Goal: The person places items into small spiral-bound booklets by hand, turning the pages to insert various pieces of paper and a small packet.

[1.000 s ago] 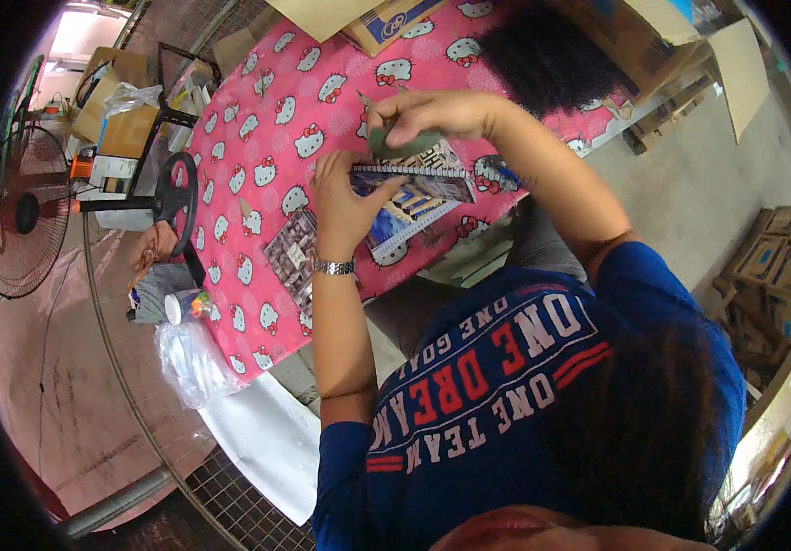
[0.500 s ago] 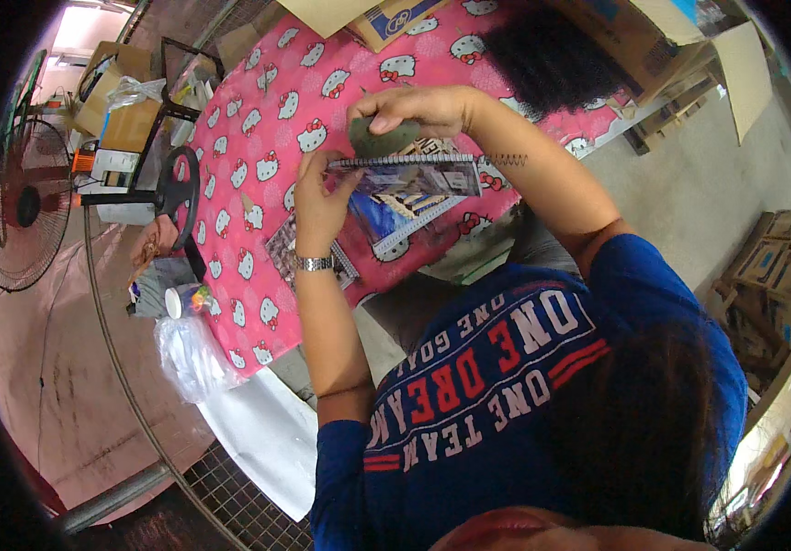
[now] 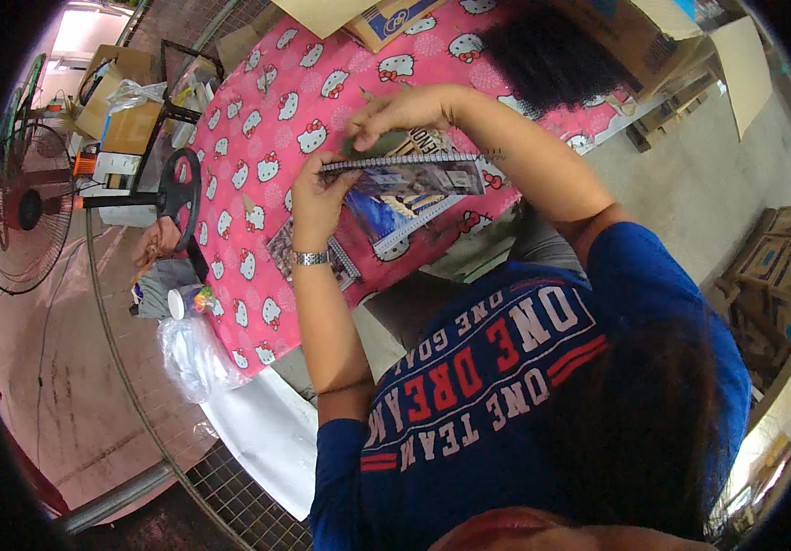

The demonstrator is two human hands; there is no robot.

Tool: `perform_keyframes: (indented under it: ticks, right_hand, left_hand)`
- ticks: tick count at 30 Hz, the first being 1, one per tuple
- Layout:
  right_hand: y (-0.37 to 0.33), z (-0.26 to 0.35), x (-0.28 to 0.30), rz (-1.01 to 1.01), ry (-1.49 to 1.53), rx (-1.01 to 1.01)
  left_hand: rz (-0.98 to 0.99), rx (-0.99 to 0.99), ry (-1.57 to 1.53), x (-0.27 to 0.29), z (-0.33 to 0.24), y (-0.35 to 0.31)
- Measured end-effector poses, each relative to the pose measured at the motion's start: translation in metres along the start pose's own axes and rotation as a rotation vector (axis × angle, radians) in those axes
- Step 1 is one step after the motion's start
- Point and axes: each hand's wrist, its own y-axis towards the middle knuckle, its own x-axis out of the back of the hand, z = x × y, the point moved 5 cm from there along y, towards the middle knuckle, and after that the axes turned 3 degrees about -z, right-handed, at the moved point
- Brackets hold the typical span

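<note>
My left hand (image 3: 319,195) pinches the left end of a spiral-bound notebook (image 3: 418,177), holding it on edge above the table. A dark coil (image 3: 492,155) runs along its upper edge and sticks out past the right end. Close to the notebook's left end, my right hand (image 3: 397,115) curls over a dark green rounded thing (image 3: 379,144), mostly hidden under the fingers. Behind the coil a printed cover with large letters (image 3: 428,142) shows in part. Below lie a blue printed notebook (image 3: 386,225) and, further left, a grey patterned one (image 3: 340,266).
A pink patterned cloth covers the table (image 3: 267,119). A heap of black coils (image 3: 552,60) lies at the far right beside a cardboard box (image 3: 630,46). To the left stand a fan (image 3: 30,209), a black steering-wheel-like ring (image 3: 195,197) and a clear plastic bag (image 3: 195,358).
My right hand has shifted slightly, its fingers now covering more of the green thing. Less of the coil sticks out at the notebook's right end. My left hand keeps its hold.
</note>
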Motion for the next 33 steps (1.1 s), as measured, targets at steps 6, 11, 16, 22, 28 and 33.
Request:
perform_keyframes:
  ticks: [6,11,16,22,28,33]
  right_hand:
    - [-0.066,-0.072,0.086,-0.901,-1.096,-0.532]
    - [-0.144,-0.134,0.045,-0.904,-1.07,-0.191]
    - [-0.199,-0.14,-0.023,-0.815,-1.365,-0.311]
    - [-0.172,-0.086,-0.016,-1.026,-0.829,0.028]
    - [-0.09,0.009,-0.078,-0.746,-0.866,0.402]
    - [-0.07,0.025,-0.092,-0.712,-1.033,0.402]
  left_hand:
    - [-0.195,0.111,0.003,0.011,0.014,-0.007]
    - [-0.37,0.101,-0.087,0.008,0.019,-0.024]
    - [-0.438,0.088,-0.079,0.002,0.027,-0.029]
    - [-0.452,-0.037,-0.129,-0.011,0.015,-0.026]
    - [-0.407,0.02,-0.081,-0.01,0.019,-0.033]
    - [-0.428,-0.131,0.096,-0.011,0.003,-0.038]
